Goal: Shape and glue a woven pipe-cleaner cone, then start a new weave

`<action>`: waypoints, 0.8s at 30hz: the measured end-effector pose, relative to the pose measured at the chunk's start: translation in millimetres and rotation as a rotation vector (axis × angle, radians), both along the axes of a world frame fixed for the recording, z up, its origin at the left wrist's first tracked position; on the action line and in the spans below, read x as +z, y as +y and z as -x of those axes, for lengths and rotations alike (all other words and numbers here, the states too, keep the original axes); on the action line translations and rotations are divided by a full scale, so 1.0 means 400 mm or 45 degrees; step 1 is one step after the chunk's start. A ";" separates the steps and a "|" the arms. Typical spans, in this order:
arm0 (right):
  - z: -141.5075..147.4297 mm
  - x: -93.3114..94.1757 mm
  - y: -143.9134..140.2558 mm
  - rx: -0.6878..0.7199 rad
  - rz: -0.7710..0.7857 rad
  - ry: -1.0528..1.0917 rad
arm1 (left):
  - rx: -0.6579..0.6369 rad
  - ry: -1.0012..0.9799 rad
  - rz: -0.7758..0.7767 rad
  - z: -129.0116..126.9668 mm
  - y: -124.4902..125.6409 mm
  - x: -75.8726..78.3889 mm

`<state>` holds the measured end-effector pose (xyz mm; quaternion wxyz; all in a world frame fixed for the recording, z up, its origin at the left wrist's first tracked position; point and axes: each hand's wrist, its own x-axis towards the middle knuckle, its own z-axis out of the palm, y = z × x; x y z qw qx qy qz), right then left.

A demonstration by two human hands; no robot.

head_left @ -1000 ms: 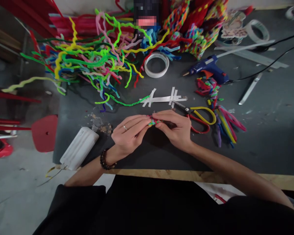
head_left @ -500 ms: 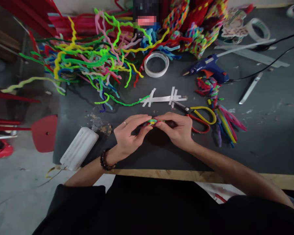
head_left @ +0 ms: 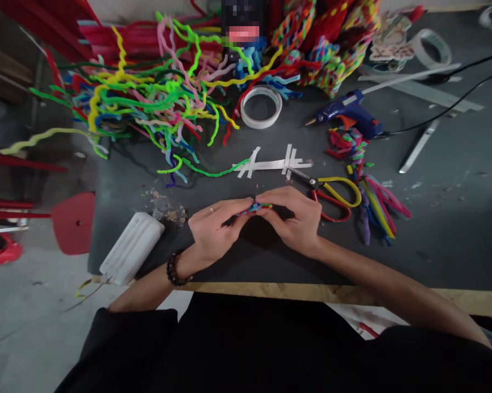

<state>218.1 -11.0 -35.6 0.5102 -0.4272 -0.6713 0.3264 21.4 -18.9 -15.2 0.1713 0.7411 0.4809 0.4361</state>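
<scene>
— Both hands at the near edge of the dark table (head_left: 454,240): left hand (head_left: 213,229) and right hand (head_left: 292,218), fingertips pinching a small multicoloured twisted piece (head_left: 256,207) between them, just above the tabletop.

— Risks?

— Could slip or untwist under a loose pinch, judging by how small it looks. Could also snag a sleeve or wrist on the scissors (head_left: 331,194), just beside the right hand. Farther back, glue gun (head_left: 348,114) with nozzle toward the tape roll (head_left: 261,107) and the pipe cleaner pile (head_left: 147,103); possibly hot.

— Writing or brands?

— None readable anywhere.
</scene>
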 end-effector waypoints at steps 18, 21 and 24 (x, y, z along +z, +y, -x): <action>0.003 -0.008 0.001 -0.186 0.242 0.178 | -0.044 0.023 0.040 0.008 -0.002 0.001; 0.003 -0.011 0.001 -0.179 0.283 0.215 | -0.084 -0.012 0.054 0.011 0.000 -0.002; 0.002 -0.012 0.001 -0.156 0.298 0.213 | -0.094 -0.067 0.057 0.013 0.004 -0.005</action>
